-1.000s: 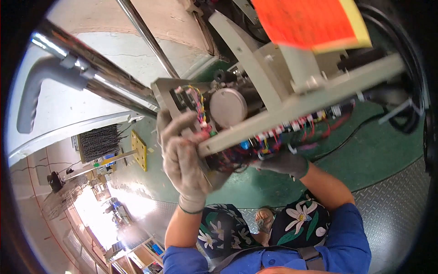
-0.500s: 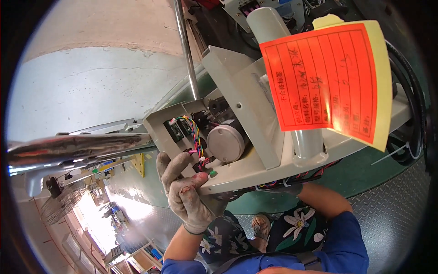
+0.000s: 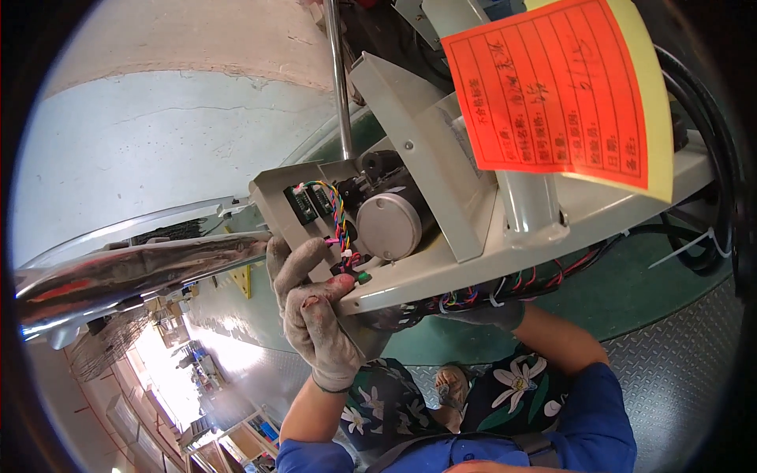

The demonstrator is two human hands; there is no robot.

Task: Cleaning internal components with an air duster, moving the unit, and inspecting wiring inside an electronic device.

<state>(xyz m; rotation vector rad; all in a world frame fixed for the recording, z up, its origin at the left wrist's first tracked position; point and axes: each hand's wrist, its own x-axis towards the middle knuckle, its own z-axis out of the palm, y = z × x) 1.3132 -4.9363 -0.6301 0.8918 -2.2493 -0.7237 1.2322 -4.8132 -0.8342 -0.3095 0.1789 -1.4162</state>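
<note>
A cream metal frame point(image 3: 489, 256) lies tilted in front of me, with an open housing at its left end. Inside the housing are a round silver motor point(image 3: 386, 225), green connectors point(image 3: 305, 205) and a bundle of coloured wires point(image 3: 339, 221). My left hand point(image 3: 319, 315), in a worn grey glove with holes, is closed around the housing's near left corner. Its bare thumb tip lies beside a small green part point(image 3: 363, 277). My right hand point(image 3: 493, 315), gloved too, reaches under the frame by a wiring harness point(image 3: 465, 298); its fingers are hidden.
A red and yellow paper tag point(image 3: 560, 94) hangs over the frame's upright tube. To the left juts a chrome tube point(image 3: 142, 272); a thin chrome rod point(image 3: 337, 79) rises behind. Black cables point(image 3: 702, 134) loop at the right. Below are green flooring and tread plate point(image 3: 654, 378).
The frame has tilted, so more of the wiring along its near underside shows. The tag sits higher in view. Both hands stay at about the same places on the frame.
</note>
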